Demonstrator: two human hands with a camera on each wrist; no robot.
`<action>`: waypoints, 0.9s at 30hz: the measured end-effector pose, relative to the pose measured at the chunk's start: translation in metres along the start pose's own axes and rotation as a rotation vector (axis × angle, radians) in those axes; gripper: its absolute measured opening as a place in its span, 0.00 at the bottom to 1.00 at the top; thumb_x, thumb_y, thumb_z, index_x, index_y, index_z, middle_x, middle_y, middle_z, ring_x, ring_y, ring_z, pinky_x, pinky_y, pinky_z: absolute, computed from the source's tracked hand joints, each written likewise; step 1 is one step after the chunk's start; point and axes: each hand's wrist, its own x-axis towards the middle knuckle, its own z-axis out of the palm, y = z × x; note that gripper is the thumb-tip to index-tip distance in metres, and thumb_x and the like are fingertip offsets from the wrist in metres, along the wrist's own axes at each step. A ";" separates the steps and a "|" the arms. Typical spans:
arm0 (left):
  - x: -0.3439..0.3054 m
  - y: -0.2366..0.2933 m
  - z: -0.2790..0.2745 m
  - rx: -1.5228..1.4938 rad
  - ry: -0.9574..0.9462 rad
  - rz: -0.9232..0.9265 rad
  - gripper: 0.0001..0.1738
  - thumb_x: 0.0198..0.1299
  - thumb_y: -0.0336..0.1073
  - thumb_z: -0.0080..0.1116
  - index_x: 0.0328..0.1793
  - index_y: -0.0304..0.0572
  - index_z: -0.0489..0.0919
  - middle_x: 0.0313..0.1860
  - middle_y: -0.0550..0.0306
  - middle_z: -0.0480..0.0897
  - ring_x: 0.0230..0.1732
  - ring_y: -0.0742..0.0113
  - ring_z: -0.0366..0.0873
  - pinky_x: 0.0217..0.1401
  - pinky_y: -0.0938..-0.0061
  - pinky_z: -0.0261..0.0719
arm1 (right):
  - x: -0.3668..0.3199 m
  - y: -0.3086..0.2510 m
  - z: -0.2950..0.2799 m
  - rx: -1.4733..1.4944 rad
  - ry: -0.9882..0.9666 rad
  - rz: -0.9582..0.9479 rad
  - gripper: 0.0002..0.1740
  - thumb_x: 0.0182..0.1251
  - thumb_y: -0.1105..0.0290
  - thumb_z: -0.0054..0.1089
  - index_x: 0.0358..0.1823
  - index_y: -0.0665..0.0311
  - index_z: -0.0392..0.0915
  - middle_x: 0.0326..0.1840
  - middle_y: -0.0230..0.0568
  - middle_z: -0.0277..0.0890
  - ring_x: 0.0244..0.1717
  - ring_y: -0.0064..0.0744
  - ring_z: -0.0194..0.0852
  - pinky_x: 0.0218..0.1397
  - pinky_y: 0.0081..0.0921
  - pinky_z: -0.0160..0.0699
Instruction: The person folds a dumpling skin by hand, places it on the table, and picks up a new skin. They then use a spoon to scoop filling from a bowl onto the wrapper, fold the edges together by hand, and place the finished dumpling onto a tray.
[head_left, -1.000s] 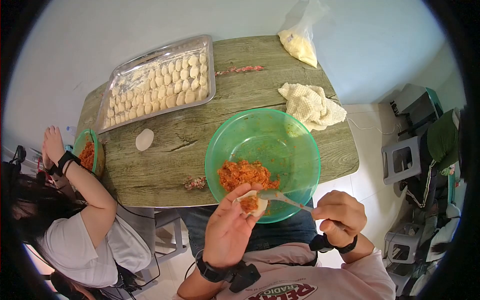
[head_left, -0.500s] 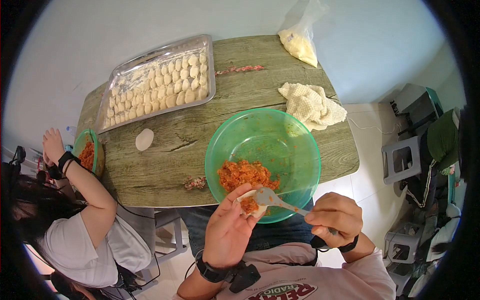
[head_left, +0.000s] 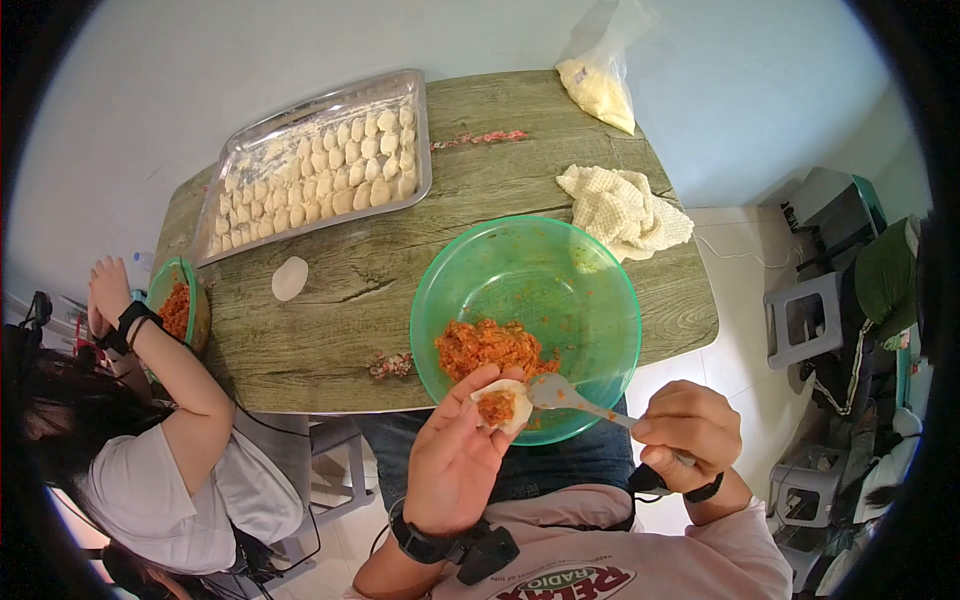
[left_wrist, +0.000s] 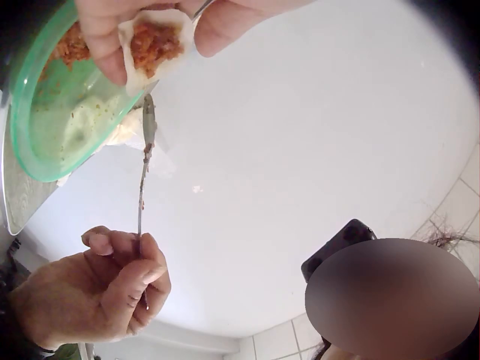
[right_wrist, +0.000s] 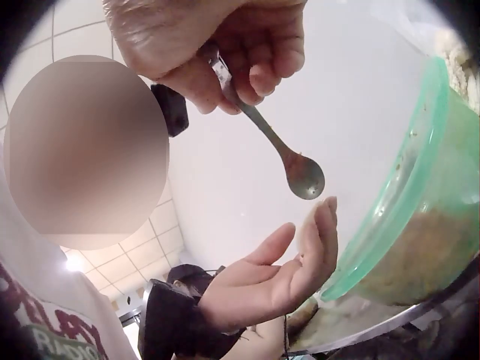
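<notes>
My left hand is palm up near the front rim of a green plastic bowl and holds a round dumpling wrapper between fingers and thumb. A lump of orange-red filling sits in the middle of the wrapper, whose edges curve up around it. To the right, my right hand grips the handle of a metal spoon, with the spoon's bowl just right of the wrapper. Bits of filling cling to the spoon. More of the filling lies heaped in the green bowl.
A metal tray with rows of dumplings stands at the back left. One loose wrapper lies on the wooden table. A cloth and a plastic bag are at right. Another person sits left beside a smaller bowl.
The spoon moved over the wrapper's edge, then drew back right with my right hand, leaving the filling in the wrapper in plain sight. My left hand has stayed about where it was.
</notes>
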 end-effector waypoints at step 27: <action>-0.001 -0.002 0.009 0.020 -0.019 -0.052 0.27 0.68 0.37 0.40 0.68 0.25 0.56 0.67 0.42 0.64 0.68 0.56 0.62 0.73 0.63 0.57 | 0.005 0.001 0.009 0.049 -0.125 -0.015 0.09 0.52 0.68 0.68 0.32 0.65 0.81 0.28 0.39 0.75 0.24 0.35 0.75 0.24 0.26 0.72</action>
